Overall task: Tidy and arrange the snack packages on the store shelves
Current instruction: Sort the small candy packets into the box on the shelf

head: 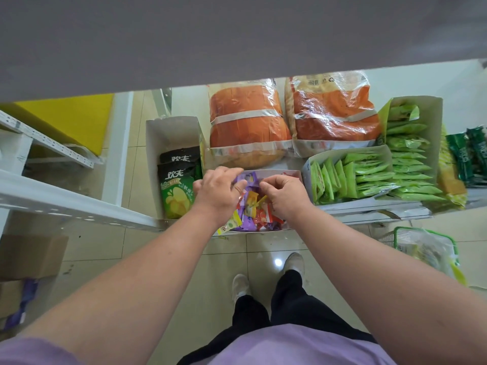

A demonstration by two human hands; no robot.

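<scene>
Candy box [279, 175]: sitting at the shelf's front edge, between the chip box and the green-sachet box, filled with mixed purple, orange and red packets.
Left hand [217, 192]: you are reaching into the box; your fingers are curling round a purple packet [246, 180].
Right hand [286, 194]: your fingers are bent and pinching together over the packets; what they are gripping, I cannot tell.
Chip box [171, 135]: standing just left, holding black and green bags.
Sachet boxes [347, 158]: lying right, packed with green sachets.
Orange bags [247, 122]: two are lying behind the candy box.
Basket [421, 241]: standing on the floor, right.
</scene>
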